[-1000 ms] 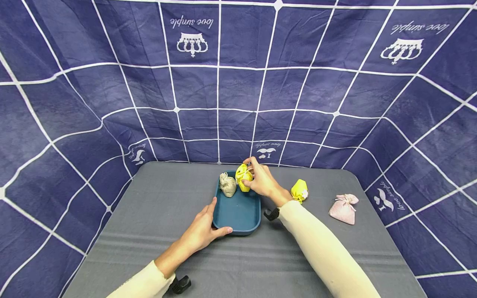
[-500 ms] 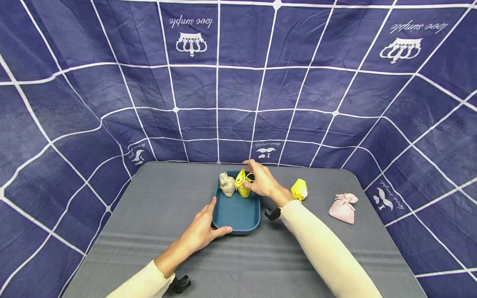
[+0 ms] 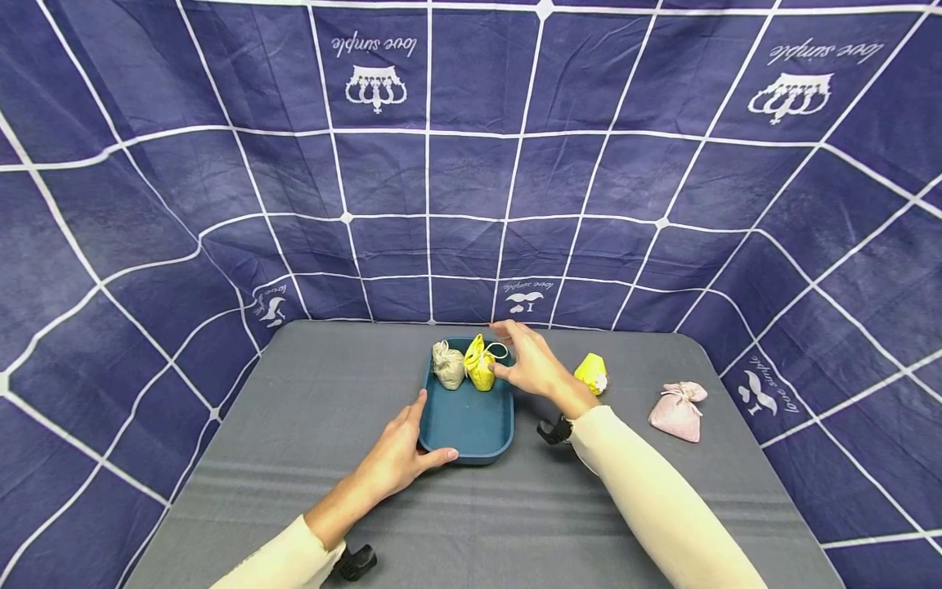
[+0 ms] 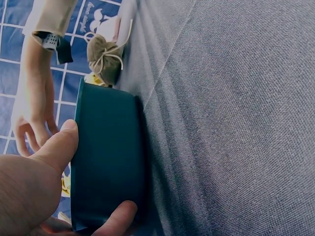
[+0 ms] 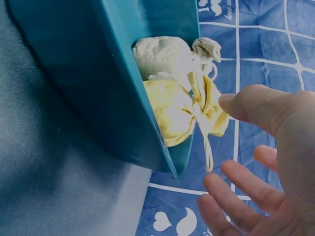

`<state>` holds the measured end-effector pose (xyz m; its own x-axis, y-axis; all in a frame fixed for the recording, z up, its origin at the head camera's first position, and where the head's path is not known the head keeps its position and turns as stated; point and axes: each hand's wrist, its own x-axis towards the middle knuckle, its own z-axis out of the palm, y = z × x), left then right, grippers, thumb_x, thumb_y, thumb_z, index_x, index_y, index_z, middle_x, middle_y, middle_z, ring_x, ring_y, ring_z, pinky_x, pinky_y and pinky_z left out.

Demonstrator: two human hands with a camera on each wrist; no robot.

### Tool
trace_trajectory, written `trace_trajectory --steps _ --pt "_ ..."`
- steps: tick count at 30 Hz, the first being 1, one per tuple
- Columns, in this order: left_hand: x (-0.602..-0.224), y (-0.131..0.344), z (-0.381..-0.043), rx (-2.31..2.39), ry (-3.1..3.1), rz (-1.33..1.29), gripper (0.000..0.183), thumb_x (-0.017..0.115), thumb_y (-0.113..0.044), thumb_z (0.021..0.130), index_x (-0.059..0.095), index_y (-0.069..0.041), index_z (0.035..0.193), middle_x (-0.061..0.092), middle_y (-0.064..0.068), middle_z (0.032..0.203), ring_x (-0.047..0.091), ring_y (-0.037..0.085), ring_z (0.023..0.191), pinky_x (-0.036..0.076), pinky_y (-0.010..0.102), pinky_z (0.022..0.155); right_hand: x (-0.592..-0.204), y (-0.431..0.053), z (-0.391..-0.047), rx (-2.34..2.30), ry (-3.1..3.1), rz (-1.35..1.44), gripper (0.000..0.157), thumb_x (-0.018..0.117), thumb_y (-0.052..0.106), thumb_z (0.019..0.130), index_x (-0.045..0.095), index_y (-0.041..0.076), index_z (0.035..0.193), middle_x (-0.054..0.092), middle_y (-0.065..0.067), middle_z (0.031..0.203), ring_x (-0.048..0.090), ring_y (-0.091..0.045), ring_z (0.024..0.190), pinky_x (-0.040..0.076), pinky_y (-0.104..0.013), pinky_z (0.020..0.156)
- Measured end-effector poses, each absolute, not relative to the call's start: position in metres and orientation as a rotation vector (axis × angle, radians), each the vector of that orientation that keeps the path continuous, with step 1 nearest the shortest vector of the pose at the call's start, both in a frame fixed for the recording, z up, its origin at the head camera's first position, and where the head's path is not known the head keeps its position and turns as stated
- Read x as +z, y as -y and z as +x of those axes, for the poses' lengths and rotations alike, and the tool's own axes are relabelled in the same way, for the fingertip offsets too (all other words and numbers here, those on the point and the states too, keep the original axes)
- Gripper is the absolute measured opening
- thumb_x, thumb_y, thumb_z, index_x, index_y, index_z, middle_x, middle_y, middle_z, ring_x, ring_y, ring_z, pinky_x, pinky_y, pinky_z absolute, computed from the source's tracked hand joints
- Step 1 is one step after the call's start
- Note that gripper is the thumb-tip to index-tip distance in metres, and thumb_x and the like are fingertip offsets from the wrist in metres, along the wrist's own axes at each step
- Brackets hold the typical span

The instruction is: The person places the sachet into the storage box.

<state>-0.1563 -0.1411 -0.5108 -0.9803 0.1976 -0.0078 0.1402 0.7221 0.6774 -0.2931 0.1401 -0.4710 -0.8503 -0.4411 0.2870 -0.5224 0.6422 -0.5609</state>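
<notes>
A blue-green tray [image 3: 467, 421] holds a beige drawstring pouch [image 3: 448, 368] and a yellow drawstring pouch [image 3: 481, 375] side by side at its far end. My left hand [image 3: 397, 454] grips the tray's near left corner, thumb at the near rim [image 4: 74, 147] and fingers along the left side. My right hand [image 3: 536, 364] hovers beside the tray's far right side with relaxed, spread fingers. In the right wrist view, its thumb is close to the gathered top of the yellow pouch [image 5: 170, 113], whose cord loop [image 5: 208, 152] hangs free. Nothing is held in that hand.
Right of the tray, another yellow pouch [image 3: 591, 374] with a white flower and a pink pouch [image 3: 678, 411] lie on the grey tabletop [image 3: 331, 376]. A brown corded pouch [image 4: 103, 58] shows beyond the tray in the left wrist view. Blue checked cloth [image 3: 471, 164] encloses the far sides.
My right hand has let go of the yellow pouch and drawn back slightly to the right. The pouch has settled into the tray. The left hand stays put.
</notes>
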Motion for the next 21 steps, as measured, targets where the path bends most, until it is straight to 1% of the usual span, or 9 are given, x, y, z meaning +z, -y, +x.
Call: trace_trajectory --steps 4,11,15,21 --pt "-0.51 0.142 -0.155 1.107 -2.845 0.286 0.122 0.102 -0.042 0.092 0.032 0.008 0.179 0.054 0.04 0.17 0.059 0.058 0.155 0.053 0.07 0.127 -0.471 -0.147 -0.286 0.983 2.704 0.823 0.07 0.093 0.013 0.097 0.062 0.0 0.158 0.073 -0.026 0.151 0.078 -0.045 0.133 0.064 -0.057 0.117" --pt "-0.511 0.142 -0.155 1.13 -2.851 0.291 0.121 0.102 -0.041 0.092 0.033 0.008 0.179 0.054 0.041 0.169 0.06 0.059 0.154 0.053 0.07 0.126 -0.47 -0.164 -0.265 0.944 2.714 0.788 0.067 0.094 0.018 0.098 0.065 0.004 0.157 0.074 -0.02 0.153 0.075 -0.041 0.139 0.062 -0.058 0.12" --pt "-0.51 0.142 -0.155 1.132 -2.86 0.305 0.121 0.102 -0.042 0.092 0.034 0.008 0.179 0.055 0.04 0.169 0.061 0.057 0.154 0.054 0.069 0.126 -0.47 -0.179 -0.25 0.922 2.714 0.764 0.068 0.095 0.019 0.097 0.066 0.004 0.157 0.075 -0.018 0.152 0.074 -0.04 0.138 0.062 -0.06 0.118" --pt "-0.51 0.141 -0.153 1.151 -2.857 0.307 0.121 0.103 -0.042 0.092 0.034 0.009 0.178 0.054 0.041 0.169 0.061 0.057 0.154 0.053 0.068 0.127 -0.472 -0.202 -0.232 0.903 2.714 0.736 0.069 0.097 0.024 0.095 0.067 0.009 0.156 0.076 -0.014 0.151 0.074 -0.037 0.138 0.061 -0.059 0.119"
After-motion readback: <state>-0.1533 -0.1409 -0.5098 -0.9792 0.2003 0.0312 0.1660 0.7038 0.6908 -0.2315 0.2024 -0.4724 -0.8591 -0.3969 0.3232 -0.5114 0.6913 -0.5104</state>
